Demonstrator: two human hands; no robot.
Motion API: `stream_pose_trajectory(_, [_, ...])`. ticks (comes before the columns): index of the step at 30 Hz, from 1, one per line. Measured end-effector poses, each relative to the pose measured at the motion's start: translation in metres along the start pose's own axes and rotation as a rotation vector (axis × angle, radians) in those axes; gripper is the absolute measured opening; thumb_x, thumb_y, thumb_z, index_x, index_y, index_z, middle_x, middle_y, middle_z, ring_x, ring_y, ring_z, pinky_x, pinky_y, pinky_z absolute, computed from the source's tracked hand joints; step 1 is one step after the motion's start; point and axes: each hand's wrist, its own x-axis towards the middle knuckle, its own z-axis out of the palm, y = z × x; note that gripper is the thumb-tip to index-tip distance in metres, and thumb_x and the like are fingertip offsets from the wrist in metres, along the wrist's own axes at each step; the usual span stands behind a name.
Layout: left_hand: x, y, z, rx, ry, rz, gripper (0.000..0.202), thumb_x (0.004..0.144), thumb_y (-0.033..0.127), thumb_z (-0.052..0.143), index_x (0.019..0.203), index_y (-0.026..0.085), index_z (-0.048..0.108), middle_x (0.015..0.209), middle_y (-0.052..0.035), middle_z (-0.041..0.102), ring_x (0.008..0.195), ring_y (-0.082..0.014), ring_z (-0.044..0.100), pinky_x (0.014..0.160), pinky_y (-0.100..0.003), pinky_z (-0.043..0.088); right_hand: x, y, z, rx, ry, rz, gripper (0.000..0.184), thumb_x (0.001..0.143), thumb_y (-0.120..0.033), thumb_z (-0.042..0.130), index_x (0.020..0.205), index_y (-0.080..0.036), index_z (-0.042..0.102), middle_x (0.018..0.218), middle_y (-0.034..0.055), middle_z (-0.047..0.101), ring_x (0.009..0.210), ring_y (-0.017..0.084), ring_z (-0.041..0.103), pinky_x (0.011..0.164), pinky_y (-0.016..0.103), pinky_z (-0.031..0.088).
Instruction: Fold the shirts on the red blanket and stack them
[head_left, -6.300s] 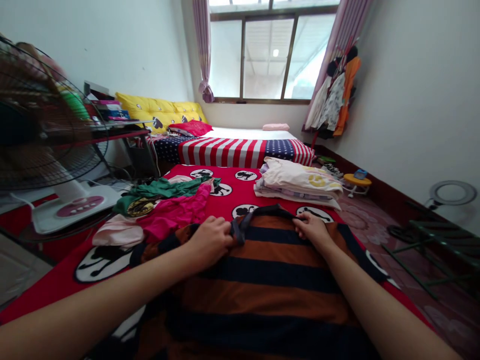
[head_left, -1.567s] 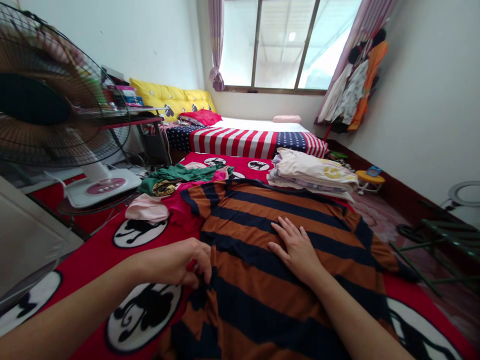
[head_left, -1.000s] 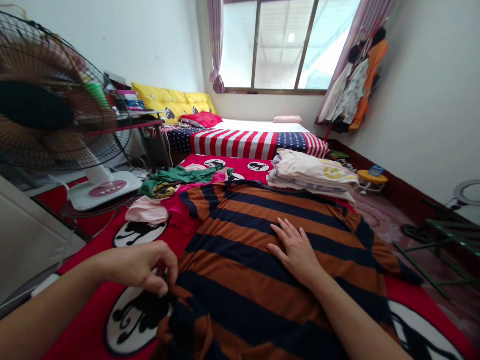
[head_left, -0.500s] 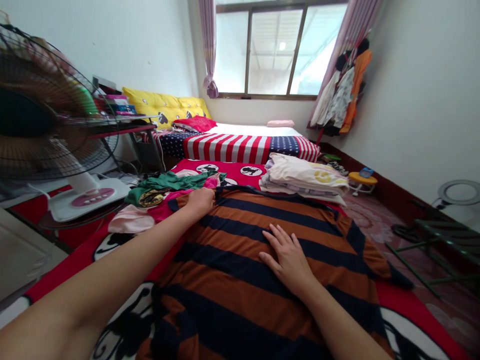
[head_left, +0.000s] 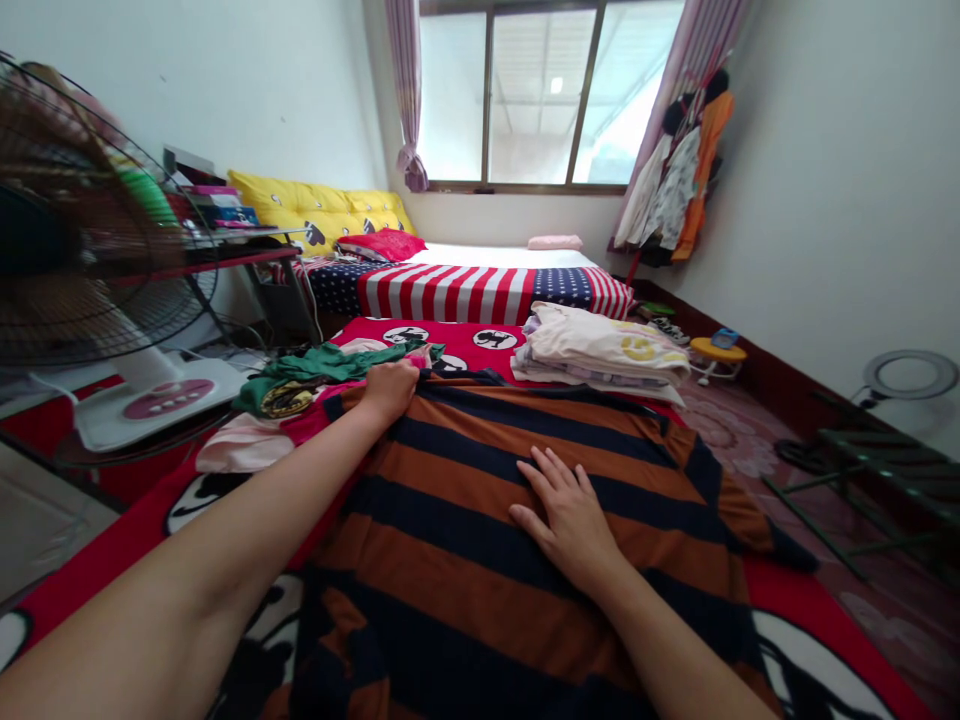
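Observation:
A brown and navy striped shirt (head_left: 465, 490) lies spread over a red patterned blanket (head_left: 795, 590) in front of me. At the shirt's far left, by the shoulder, my left hand (head_left: 391, 390) is closed on the fabric. My right hand (head_left: 564, 515) rests flat on the middle of the shirt, fingers apart. Just beyond my left hand is a loose heap of clothes with a green garment (head_left: 322, 368) on top and a pale pink cloth (head_left: 244, 443) at its near side. A folded stack of light clothes (head_left: 600, 345) sits past the shirt's far right edge.
At the left, a fan (head_left: 150, 385) stands on a small round stand beside the blanket. Behind lies a bed with a striped, starred cover (head_left: 450, 293). To the right are a dark green slatted rack (head_left: 885, 465), a ring light (head_left: 911, 374) and a yellow stool (head_left: 718, 350).
My left hand has shifted slightly left, still gripping the shirt by the shoulder. My right hand stays flat on the shirt. The whole view has turned a little to the right.

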Motion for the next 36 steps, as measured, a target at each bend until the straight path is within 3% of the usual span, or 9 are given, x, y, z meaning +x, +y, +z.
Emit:
stream_pose_trajectory(7, [-0.003,0.042,-0.003,-0.077,0.015,0.072,0.039,0.088,0.007,0.03,0.097,0.003,0.068,0.109,-0.0245,0.06,0.111,-0.0362,0.053,0.09,-0.048,0.04,0.001,0.0,0.0,-0.007,-0.005,0.002,0.056,0.089,-0.051,0.046,0.138,-0.024,0.046,0.151,0.006,0.033,0.141,0.026,0.026,0.112,0.054,0.02])
stream_pose_trajectory(12, [-0.024,0.084,0.01,-0.264,-0.012,0.246,0.038,0.089,0.028,0.049,0.123,0.015,0.059,0.124,-0.0119,0.058,0.111,-0.0246,0.057,0.094,-0.032,0.043,0.0,-0.002,0.0,-0.025,-0.012,0.001,0.058,0.089,-0.053,0.045,0.139,-0.024,0.045,0.152,0.0062,0.03,0.141,0.026,0.024,0.112,0.055,0.019])
stream_pose_trajectory(16, [-0.034,0.1,0.027,-0.403,-0.009,0.271,0.044,0.089,0.035,0.052,0.129,0.017,0.055,0.134,-0.0098,0.053,0.121,-0.0224,0.051,0.101,-0.029,0.039,-0.001,-0.003,-0.002,-0.047,-0.024,-0.005,0.058,0.09,-0.052,0.043,0.142,-0.025,0.042,0.154,0.0062,0.026,0.142,0.026,0.021,0.112,0.055,0.018])
stream_pose_trajectory(19, [-0.019,0.092,0.027,-0.495,0.024,0.183,0.035,0.092,0.033,0.046,0.12,0.021,0.061,0.125,-0.0081,0.06,0.115,-0.0217,0.056,0.098,-0.03,0.042,-0.001,-0.004,-0.003,-0.052,-0.034,-0.001,0.059,0.09,-0.052,0.043,0.142,-0.024,0.041,0.154,0.0064,0.024,0.143,0.026,0.02,0.112,0.055,0.018])
stream_pose_trajectory(23, [0.026,0.074,0.024,-0.597,0.018,-0.016,0.035,0.09,0.029,0.049,0.121,0.017,0.059,0.104,-0.0113,0.069,0.101,-0.0232,0.064,0.09,-0.034,0.048,-0.001,-0.006,-0.004,-0.036,-0.043,0.011,0.059,0.09,-0.051,0.044,0.142,-0.024,0.042,0.154,0.0061,0.024,0.143,0.027,0.02,0.113,0.055,0.017])
stream_pose_trajectory(27, [0.065,0.072,0.033,-0.728,-0.106,-0.144,0.045,0.086,0.026,0.056,0.127,0.008,0.051,0.071,-0.0078,0.072,0.06,-0.0168,0.067,0.06,-0.025,0.053,-0.001,-0.006,-0.004,-0.01,-0.044,0.022,0.058,0.089,-0.051,0.046,0.141,-0.025,0.043,0.154,0.0052,0.025,0.143,0.026,0.02,0.113,0.054,0.016])
stream_pose_trajectory(29, [0.076,0.077,0.039,-0.772,-0.157,-0.166,0.044,0.081,0.027,0.063,0.119,0.005,0.056,0.062,-0.0069,0.07,0.051,-0.0163,0.065,0.051,-0.023,0.05,-0.001,-0.005,-0.004,0.003,-0.042,0.023,0.058,0.089,-0.052,0.045,0.141,-0.026,0.043,0.154,0.004,0.025,0.143,0.025,0.019,0.114,0.053,0.016])
stream_pose_trajectory(33, [0.087,0.085,0.048,-0.794,-0.147,-0.166,0.023,0.074,0.024,0.068,0.092,0.009,0.069,0.06,-0.0079,0.069,0.055,-0.0182,0.066,0.053,-0.023,0.051,-0.002,-0.003,-0.004,0.03,-0.04,0.027,0.059,0.089,-0.054,0.045,0.141,-0.027,0.042,0.155,0.0025,0.024,0.143,0.024,0.018,0.114,0.052,0.014])
stream_pose_trajectory(36, [0.088,0.09,0.053,-0.795,-0.05,-0.149,0.027,0.084,0.022,0.053,0.105,0.011,0.066,0.081,-0.01,0.073,0.072,-0.0177,0.069,0.065,-0.023,0.053,-0.002,-0.003,-0.004,0.041,-0.039,0.029,0.059,0.089,-0.055,0.045,0.141,-0.028,0.042,0.155,0.0029,0.025,0.143,0.024,0.019,0.114,0.052,0.014])
